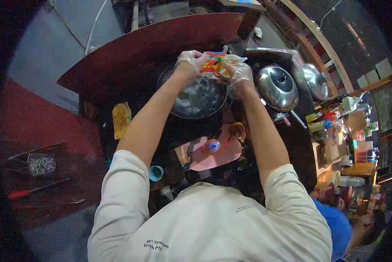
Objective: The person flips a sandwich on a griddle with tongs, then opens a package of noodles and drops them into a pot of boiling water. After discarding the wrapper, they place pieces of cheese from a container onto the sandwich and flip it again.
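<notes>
Both of my hands wear thin clear plastic gloves and hold a red, yellow and white printed food packet (213, 66) above the far part of a dark round pan (200, 101). My left hand (190, 61) pinches the packet's left end. My right hand (239, 73) is closed around its right end, where the wrapper looks crumpled. The pan's contents look pale and cloudy, and I cannot make out what they are. Whether the packet is torn open does not show clearly.
Right of the pan sits a pot with a shiny domed lid (275, 85). Nearer me, a pink cutting board (204, 161) carries an orange-and-white round object (212, 147) beside a knife (189, 153). A yellow packet (121, 120) and teal cup (156, 173) lie left. Bottles crowd the far right.
</notes>
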Demonstrator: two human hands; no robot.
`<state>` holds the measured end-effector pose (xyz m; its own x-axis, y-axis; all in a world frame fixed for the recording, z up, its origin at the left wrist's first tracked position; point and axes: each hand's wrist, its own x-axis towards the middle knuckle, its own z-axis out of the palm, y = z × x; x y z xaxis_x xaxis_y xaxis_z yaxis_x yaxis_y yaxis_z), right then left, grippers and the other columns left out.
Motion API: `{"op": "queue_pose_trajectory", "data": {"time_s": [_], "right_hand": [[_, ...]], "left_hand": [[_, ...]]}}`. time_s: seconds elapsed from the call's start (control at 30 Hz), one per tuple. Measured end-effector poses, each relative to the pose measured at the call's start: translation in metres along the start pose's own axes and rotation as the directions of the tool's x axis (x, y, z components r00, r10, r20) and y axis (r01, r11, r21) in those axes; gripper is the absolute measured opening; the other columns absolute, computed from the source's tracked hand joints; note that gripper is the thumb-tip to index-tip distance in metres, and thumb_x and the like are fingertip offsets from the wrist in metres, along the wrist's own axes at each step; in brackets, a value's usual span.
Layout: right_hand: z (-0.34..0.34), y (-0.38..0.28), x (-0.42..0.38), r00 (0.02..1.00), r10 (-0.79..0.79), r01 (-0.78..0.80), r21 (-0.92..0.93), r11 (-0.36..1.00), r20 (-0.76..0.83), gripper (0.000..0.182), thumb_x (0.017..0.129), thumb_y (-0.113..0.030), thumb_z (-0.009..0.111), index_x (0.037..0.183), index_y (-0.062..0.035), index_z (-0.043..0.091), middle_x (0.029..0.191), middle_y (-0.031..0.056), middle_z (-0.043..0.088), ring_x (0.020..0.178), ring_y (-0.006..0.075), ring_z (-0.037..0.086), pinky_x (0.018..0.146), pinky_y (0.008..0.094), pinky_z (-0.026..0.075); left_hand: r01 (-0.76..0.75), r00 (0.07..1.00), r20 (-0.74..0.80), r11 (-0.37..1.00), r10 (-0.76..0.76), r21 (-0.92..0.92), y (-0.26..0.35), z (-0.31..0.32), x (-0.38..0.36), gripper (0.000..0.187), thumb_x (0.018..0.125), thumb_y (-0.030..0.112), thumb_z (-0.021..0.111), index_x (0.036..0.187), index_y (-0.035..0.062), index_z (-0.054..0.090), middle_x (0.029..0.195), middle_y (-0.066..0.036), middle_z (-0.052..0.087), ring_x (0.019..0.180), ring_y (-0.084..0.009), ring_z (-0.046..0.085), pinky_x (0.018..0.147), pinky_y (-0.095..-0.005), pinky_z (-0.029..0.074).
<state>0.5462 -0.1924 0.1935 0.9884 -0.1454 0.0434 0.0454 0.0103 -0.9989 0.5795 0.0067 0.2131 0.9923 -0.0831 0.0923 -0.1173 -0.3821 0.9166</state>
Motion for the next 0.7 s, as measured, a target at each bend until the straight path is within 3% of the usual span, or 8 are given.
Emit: {"op": "queue_pose_trajectory", "data": {"time_s": [0.1,0.13,0.23,0.27,0.37,0.5,0.57,0.7], "right_hand": [[-0.001,-0.008,0.003,0.989,0.123,-0.138,0.227,0.964,0.079,0.031,0.087,-0.017,0.072,0.111,0.0008,0.065,0.103,0.0099,0.067,0.084,0.0182,0.067,0.066,0.0320,0.057],[0.005,-0.038,-0.014,0.964,0.223,-0.256,0.283,0.924,0.143,0.034,0.089,-0.017,0.068,0.118,0.0000,0.062,0.109,0.0114,0.066,0.089,0.0224,0.068,0.066,0.0367,0.061],[0.000,-0.041,-0.005,0.917,0.252,-0.354,0.342,0.871,0.308,0.040,0.089,-0.018,0.067,0.125,-0.0046,0.057,0.108,0.0113,0.067,0.086,0.0238,0.070,0.061,0.0362,0.062],[-0.001,-0.042,-0.006,0.924,0.251,-0.338,0.312,0.888,0.288,0.040,0.090,-0.018,0.066,0.126,-0.0052,0.056,0.109,0.0115,0.067,0.086,0.0238,0.070,0.060,0.0366,0.062],[-0.003,-0.046,0.005,0.911,0.320,-0.395,0.325,0.859,0.261,0.040,0.090,-0.017,0.066,0.127,-0.0054,0.055,0.113,0.0122,0.066,0.087,0.0236,0.070,0.061,0.0372,0.062],[-0.005,-0.032,0.016,0.937,0.158,-0.199,0.104,0.974,0.313,0.039,0.092,-0.022,0.066,0.126,-0.0051,0.057,0.114,0.0105,0.064,0.089,0.0209,0.068,0.063,0.0356,0.062],[-0.002,-0.037,0.013,0.942,0.147,-0.189,0.118,0.975,0.302,0.040,0.091,-0.024,0.067,0.124,-0.0033,0.057,0.108,0.0115,0.067,0.082,0.0193,0.069,0.058,0.0332,0.062],[-0.004,-0.037,0.020,0.874,0.225,-0.325,0.175,0.929,0.431,0.041,0.092,-0.027,0.067,0.123,-0.0019,0.057,0.105,0.0130,0.067,0.078,0.0206,0.069,0.057,0.0339,0.062]], "left_hand": [[0.210,0.940,0.328,0.912,-0.090,-0.352,-0.013,-0.017,0.011,0.032,0.090,0.027,0.067,0.111,0.0029,0.068,0.101,-0.006,0.071,0.086,-0.0154,0.065,0.077,-0.0319,0.053],[0.177,0.884,0.456,0.828,0.104,-0.531,-0.014,-0.029,0.013,0.036,0.093,0.021,0.062,0.125,0.0048,0.063,0.112,-0.004,0.069,0.096,-0.0158,0.064,0.086,-0.0305,0.051],[0.064,0.890,0.429,0.892,0.152,-0.448,-0.012,-0.047,0.010,0.038,0.094,0.020,0.061,0.130,0.0052,0.061,0.116,-0.006,0.068,0.102,-0.0142,0.063,0.091,-0.0285,0.050],[-0.202,0.910,0.358,0.978,0.210,-0.061,-0.008,-0.045,0.018,0.038,0.094,0.019,0.062,0.129,0.0039,0.061,0.117,-0.006,0.068,0.103,-0.0127,0.062,0.093,-0.0281,0.049],[-0.177,0.922,0.340,0.983,0.185,-0.055,0.004,-0.054,0.015,0.037,0.093,0.018,0.064,0.126,0.0033,0.063,0.116,-0.006,0.069,0.103,-0.0112,0.062,0.093,-0.0273,0.048],[-0.230,0.918,0.332,0.973,0.217,0.000,-0.012,-0.053,0.026,0.036,0.093,0.023,0.064,0.125,0.0053,0.064,0.116,-0.008,0.070,0.103,-0.0117,0.063,0.092,-0.0276,0.049],[-0.294,0.915,0.301,0.955,0.267,0.044,-0.009,-0.052,0.018,0.040,0.094,0.027,0.064,0.128,0.0074,0.062,0.103,-0.006,0.072,0.086,-0.0112,0.065,0.078,-0.0277,0.053],[0.024,0.934,0.357,0.988,0.032,-0.153,0.012,-0.049,-0.001,0.044,0.094,0.032,0.061,0.137,0.0223,0.057,0.072,0.001,0.058,0.050,-0.0073,0.043,0.046,-0.0257,0.040]]}}
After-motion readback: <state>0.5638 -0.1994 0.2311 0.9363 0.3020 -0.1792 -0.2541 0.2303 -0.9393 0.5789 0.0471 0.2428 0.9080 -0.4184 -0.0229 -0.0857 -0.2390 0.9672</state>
